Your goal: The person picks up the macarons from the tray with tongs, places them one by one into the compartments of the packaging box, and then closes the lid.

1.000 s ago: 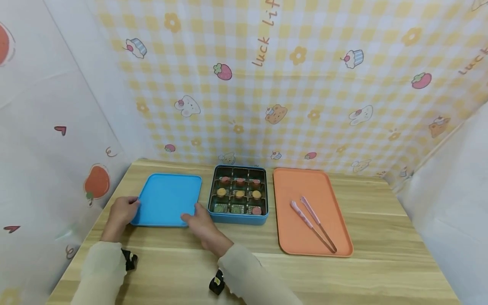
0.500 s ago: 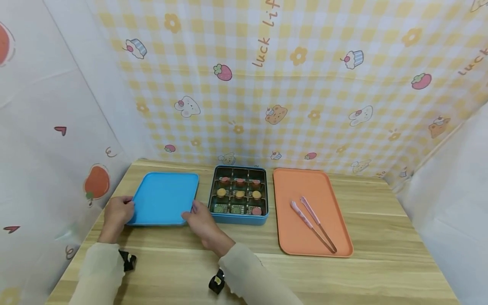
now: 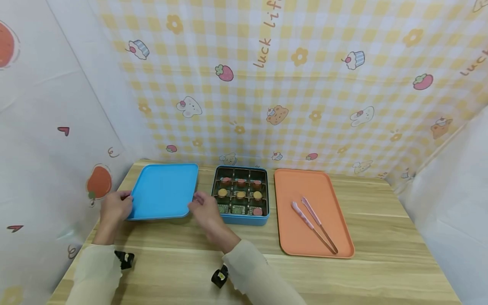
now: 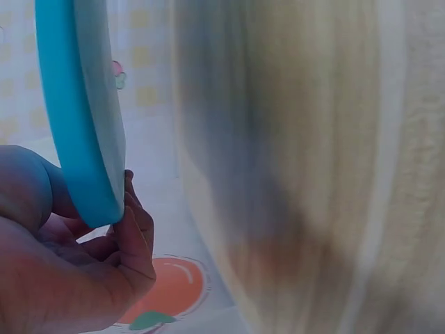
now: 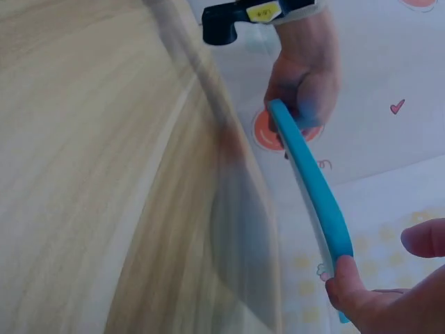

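A blue square lid (image 3: 164, 190), much like the tin box in colour, is held up off the table between both hands. My left hand (image 3: 115, 206) grips its left front corner; in the left wrist view the thumb lies on one face and curled fingers (image 4: 135, 240) on the pale underside. At the right front corner, my right hand (image 3: 207, 215) supports the lid with fingers (image 5: 345, 282) hooked at its edge, while the thumb stands away from the face in the right wrist view. Right of it sits the open blue tin box (image 3: 244, 220), its compartments holding small round pink and yellow sweets.
An orange tray (image 3: 297, 182) lies right of the box, with pink-handled tongs (image 3: 314, 228) on it. Patterned cloth walls (image 3: 244, 93) stand behind and at both sides of the wooden table (image 3: 389, 237). Each wrist wears a black camera (image 3: 220, 276).
The lid has risen from the table and shifted slightly left and back, its front edge tilting up. Both hands moved with it; the right thumb has come away from its top. Box and tray stayed put.
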Tool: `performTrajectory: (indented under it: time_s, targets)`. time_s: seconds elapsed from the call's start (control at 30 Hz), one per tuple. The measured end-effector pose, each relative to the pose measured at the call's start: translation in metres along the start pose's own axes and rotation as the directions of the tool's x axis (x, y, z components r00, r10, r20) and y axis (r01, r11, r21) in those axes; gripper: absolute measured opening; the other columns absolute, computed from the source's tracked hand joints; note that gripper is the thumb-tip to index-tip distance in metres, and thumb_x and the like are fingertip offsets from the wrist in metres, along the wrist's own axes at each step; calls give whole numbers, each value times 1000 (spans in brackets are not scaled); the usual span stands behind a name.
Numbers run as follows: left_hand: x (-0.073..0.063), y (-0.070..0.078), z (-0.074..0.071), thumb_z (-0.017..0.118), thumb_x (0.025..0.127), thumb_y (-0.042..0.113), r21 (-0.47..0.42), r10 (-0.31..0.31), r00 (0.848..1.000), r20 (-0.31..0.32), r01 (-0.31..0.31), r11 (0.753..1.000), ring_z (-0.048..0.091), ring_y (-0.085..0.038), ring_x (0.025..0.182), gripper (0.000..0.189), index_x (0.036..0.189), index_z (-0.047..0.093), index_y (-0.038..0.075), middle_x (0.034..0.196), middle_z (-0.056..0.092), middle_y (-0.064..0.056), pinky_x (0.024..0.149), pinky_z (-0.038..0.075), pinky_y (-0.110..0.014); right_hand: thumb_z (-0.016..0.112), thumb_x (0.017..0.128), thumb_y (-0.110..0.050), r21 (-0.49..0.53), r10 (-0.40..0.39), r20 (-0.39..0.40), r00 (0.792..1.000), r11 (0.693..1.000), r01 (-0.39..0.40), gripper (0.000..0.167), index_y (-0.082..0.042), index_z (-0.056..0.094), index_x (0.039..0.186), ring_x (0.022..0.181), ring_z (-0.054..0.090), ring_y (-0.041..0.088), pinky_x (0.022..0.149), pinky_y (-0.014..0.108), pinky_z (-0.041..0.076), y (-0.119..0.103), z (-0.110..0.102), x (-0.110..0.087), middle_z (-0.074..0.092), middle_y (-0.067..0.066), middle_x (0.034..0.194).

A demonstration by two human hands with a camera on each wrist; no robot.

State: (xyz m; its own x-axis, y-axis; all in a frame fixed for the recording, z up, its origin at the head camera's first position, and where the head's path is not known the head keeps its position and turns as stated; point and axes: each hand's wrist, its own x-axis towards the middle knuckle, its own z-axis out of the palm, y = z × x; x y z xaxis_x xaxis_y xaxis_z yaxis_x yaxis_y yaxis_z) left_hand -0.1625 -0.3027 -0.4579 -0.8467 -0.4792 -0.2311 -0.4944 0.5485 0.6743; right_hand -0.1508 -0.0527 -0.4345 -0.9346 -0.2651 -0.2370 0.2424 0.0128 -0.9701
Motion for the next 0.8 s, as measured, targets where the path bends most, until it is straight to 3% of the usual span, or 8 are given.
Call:
performTrajectory:
  time_s: [0.27, 0.37, 0.6, 0.8]
  targets:
    - [-9, 15, -5, 38, 106, 11, 5, 51, 999, 13, -51, 999, 45, -50, 124, 44, 143, 42, -13, 140, 44, -37, 102, 43, -61, 59, 98, -5, -23, -23, -70, 997, 999, 22, 48, 3, 48, 144, 128, 54, 31, 102, 39, 49, -3, -8, 3, 55, 15, 138]
    - [-12, 19, -7, 38, 107, 11, -9, 76, 997, 33, -76, 997, 45, -50, 123, 44, 143, 42, -13, 140, 43, -38, 101, 43, -61, 59, 97, -5, -46, -33, -76, 997, 998, 29, 49, 2, 47, 145, 120, 58, 26, 97, 37, 52, -5, -12, 2, 56, 13, 135]
    - [-17, 24, -4, 37, 107, 12, -58, 114, 988, 106, -108, 992, 44, -52, 126, 45, 145, 40, -13, 142, 41, -38, 102, 41, -62, 61, 94, -2, -112, -74, -101, 992, 992, 63, 38, -4, 63, 132, 94, 62, 12, 77, 26, 53, -12, -21, 2, 64, 7, 115]
    - [-21, 31, -3, 37, 108, 14, -76, 142, 983, 115, -134, 988, 44, -52, 127, 45, 145, 39, -13, 142, 42, -37, 102, 41, -62, 60, 95, 0, -105, -75, -83, 994, 992, 66, 39, -2, 61, 134, 83, 61, 10, 78, 34, 57, -15, -32, 5, 66, 9, 110]
